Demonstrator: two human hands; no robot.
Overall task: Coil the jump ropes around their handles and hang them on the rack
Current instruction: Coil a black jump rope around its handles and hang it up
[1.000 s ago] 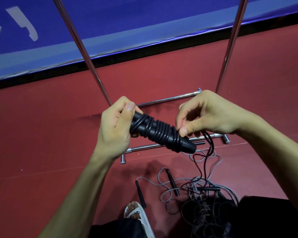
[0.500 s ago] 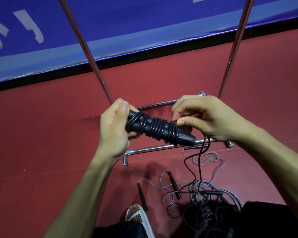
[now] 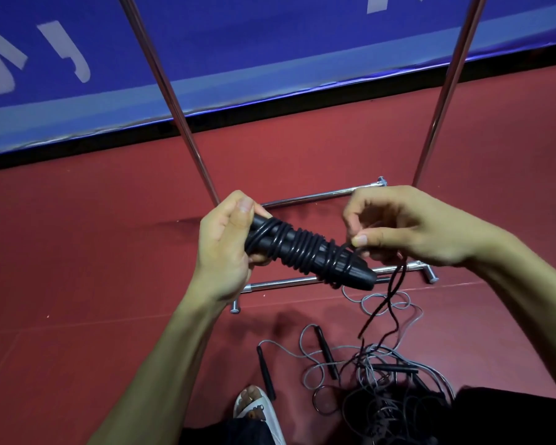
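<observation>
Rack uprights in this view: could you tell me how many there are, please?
2: one upright rises beyond the left hand, the other beyond the right hand. None appears hidden.

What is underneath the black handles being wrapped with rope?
Below the handles runs the rack's chrome base bar on the red floor; nearer lies a tangle of grey and black ropes. The handles and the right hand pinching the rope cover part of the bar.

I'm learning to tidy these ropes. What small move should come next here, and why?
Probably loop the pinched black cord once more round the handles: the left hand grips their far end, the right hand pinches the cord near their bare tip, and slack hangs down to the floor.
</observation>
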